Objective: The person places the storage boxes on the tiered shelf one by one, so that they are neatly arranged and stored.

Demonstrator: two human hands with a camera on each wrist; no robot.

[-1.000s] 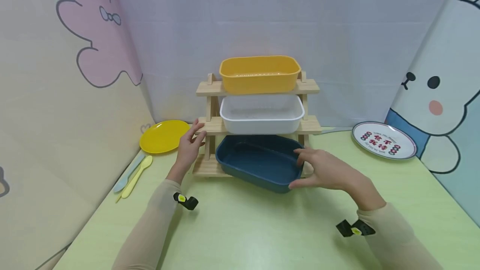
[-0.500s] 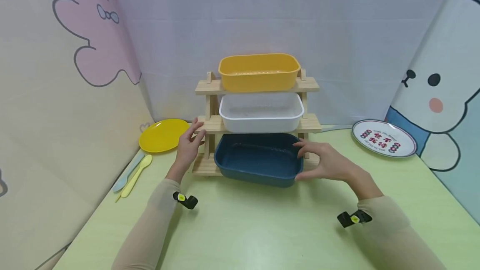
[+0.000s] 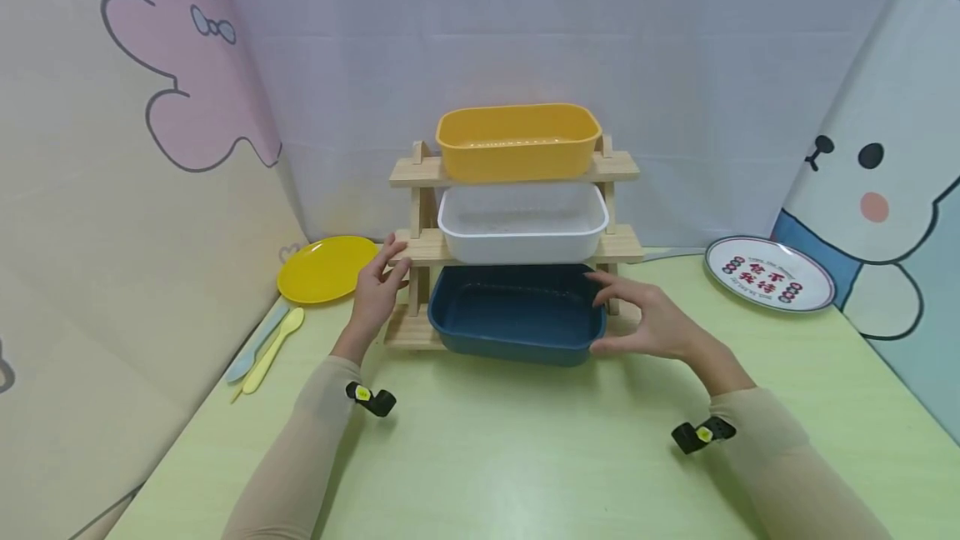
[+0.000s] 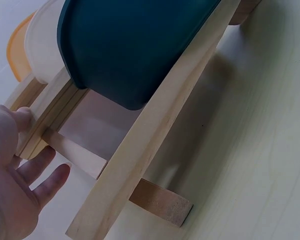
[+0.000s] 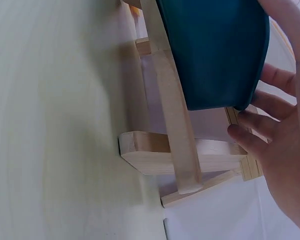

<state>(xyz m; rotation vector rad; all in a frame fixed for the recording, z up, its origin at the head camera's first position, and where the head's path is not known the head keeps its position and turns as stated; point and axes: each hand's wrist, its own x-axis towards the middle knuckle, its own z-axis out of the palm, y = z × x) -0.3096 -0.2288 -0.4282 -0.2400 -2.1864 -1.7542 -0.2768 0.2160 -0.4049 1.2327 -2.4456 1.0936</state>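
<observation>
A dark blue bin sits on the lowest tier of a three-tier wooden rack, its right front corner slightly forward. My right hand grips the bin's right end, thumb at the front wall and fingers at the far rim. In the right wrist view the fingers reach behind that end. My left hand holds the left end of the middle shelf board; the left wrist view shows some fingers spread below it. A white bin stands on the middle tier and a yellow bin on top.
At the left lie a yellow plate, a pale blue utensil and a yellow spoon. A white plate with red lettering lies at the back right. Cloth backdrops enclose the table.
The dark blue bin's right end has swung back, so the bin sits nearly straight on the lowest tier. My right hand has moved back with it; my left hand stays on the shelf.
</observation>
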